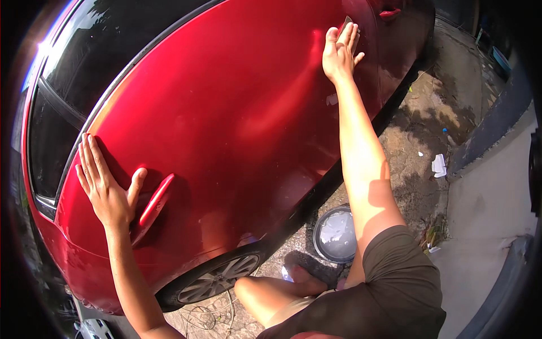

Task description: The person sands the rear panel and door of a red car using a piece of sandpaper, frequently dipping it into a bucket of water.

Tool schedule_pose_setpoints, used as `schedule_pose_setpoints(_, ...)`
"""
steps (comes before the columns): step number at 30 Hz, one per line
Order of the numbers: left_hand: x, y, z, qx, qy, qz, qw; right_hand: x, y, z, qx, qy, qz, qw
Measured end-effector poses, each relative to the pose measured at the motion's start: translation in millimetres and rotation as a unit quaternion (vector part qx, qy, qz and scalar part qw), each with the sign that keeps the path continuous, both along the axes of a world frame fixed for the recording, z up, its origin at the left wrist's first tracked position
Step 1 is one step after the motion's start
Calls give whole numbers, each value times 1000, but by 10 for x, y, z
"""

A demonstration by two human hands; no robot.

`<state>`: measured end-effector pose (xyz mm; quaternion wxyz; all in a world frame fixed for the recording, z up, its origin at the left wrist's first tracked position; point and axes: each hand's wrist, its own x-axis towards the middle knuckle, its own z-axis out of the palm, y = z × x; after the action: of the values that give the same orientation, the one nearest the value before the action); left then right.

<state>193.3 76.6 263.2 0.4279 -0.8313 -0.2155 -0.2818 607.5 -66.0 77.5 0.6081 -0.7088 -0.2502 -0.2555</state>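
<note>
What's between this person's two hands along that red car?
In the head view, only shiny red bodywork stretches between the left hand and the right hand; the door handle sits just below that line, near its left end.

A glossy red car [226, 96] is stretching diagonally across the view, its smooth side reflecting sunlight. One small, thin, brownish piece [346, 21] is showing at the right hand [341, 53], partly hiding behind the fingers.

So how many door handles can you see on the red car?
2: one door handle beside the left hand, another handle up and right of the right hand. Others may be hidden.
</note>
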Motion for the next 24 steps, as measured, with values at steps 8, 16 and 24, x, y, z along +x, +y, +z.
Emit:
schedule_pose_setpoints(8, -222, 36, 87, 16, 31, 3, 999, -884, 200, -327, -81, -225, 51, 970)
schedule_pose_setpoints(16, -203, 116, -50, -3, 38, 7, 999, -1156, 238, 9, -96, -162, 35, 981)
schedule_pose_setpoints(24, -133, 67, 30, 20, 49, -2, 999, -747, 210, 25, -42, -88, 37, 995)
